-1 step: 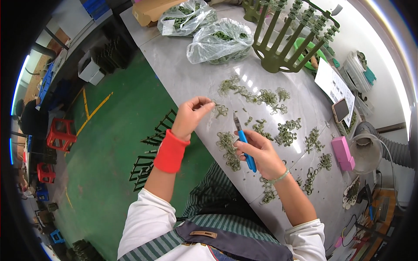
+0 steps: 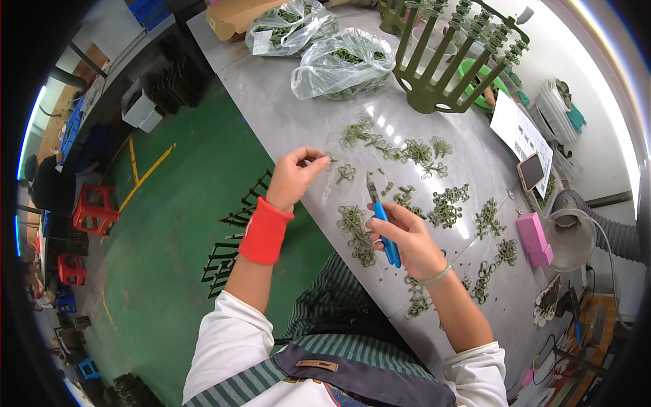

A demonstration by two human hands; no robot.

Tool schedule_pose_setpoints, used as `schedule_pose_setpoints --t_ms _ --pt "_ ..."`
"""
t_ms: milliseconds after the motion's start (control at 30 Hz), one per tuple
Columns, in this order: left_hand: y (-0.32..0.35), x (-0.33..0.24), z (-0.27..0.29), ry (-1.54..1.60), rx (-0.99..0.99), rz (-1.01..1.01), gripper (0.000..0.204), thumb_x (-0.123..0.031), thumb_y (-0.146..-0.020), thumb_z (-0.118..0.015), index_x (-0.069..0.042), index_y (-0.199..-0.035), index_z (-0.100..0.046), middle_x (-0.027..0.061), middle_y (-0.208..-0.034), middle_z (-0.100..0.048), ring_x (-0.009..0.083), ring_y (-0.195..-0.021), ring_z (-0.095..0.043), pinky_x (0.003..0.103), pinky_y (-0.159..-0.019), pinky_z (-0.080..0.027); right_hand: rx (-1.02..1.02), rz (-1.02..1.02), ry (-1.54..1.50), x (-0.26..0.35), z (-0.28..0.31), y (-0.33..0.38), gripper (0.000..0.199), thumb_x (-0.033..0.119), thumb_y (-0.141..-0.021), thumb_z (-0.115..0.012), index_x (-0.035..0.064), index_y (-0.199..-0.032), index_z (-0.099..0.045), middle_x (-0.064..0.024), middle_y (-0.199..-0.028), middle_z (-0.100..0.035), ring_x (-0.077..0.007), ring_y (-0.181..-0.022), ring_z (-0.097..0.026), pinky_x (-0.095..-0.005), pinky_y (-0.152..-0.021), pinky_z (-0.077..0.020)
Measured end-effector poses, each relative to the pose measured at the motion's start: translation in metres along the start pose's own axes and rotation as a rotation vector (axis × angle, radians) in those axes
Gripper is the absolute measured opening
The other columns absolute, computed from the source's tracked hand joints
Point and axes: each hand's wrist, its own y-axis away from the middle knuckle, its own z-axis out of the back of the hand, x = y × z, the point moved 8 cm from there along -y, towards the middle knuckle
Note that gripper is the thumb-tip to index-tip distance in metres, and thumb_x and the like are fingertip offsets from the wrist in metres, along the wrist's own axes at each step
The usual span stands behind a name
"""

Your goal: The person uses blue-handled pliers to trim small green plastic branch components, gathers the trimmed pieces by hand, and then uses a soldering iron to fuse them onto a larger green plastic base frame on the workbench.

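My right hand (image 2: 410,241) is wrapped round blue-handled nippers (image 2: 385,234), their metal jaws pointing away from me over the table. To its left, my left hand (image 2: 296,178), with a red wristband, is closed in a pinch near the table edge. A tiny dark green bit shows at its fingertips, too small to name. Just beside those fingertips a small green piece of joined rings (image 2: 346,173) lies on the grey table (image 2: 271,108). A pile of similar ringed pieces (image 2: 356,237) lies left of the nippers, and more clusters (image 2: 447,207) are spread to the right.
Clear plastic bags (image 2: 346,64) of green parts stand at the far side. Near them rises a green multi-armed rack (image 2: 424,95) loaded with ringed parts. A phone (image 2: 530,171), a printed sheet (image 2: 519,139) and a pink block (image 2: 534,239) sit at the right. Green floor lies left.
My left hand has drawn slightly left, away from the small ringed piece. The nippers have shifted a little to the right with my right hand.
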Motion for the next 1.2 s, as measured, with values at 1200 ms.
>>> schedule_pose_setpoints --t_ms 1200 --pt "0.023 -0.023 -0.054 0.53 0.15 0.121 0.013 -0.006 -0.091 -0.068 -0.003 -0.102 -0.063 0.0024 -0.092 -0.067 0.0147 -0.09 -0.067 0.026 -0.078 -0.055 0.05 -0.018 -0.143 0.008 0.003 0.018 0.043 0.025 -0.097 -0.062 -0.002 -0.128 -0.052 -0.0045 -0.099 -0.062 -0.0117 -0.087 -0.061 -0.0267 -0.074 -0.051"
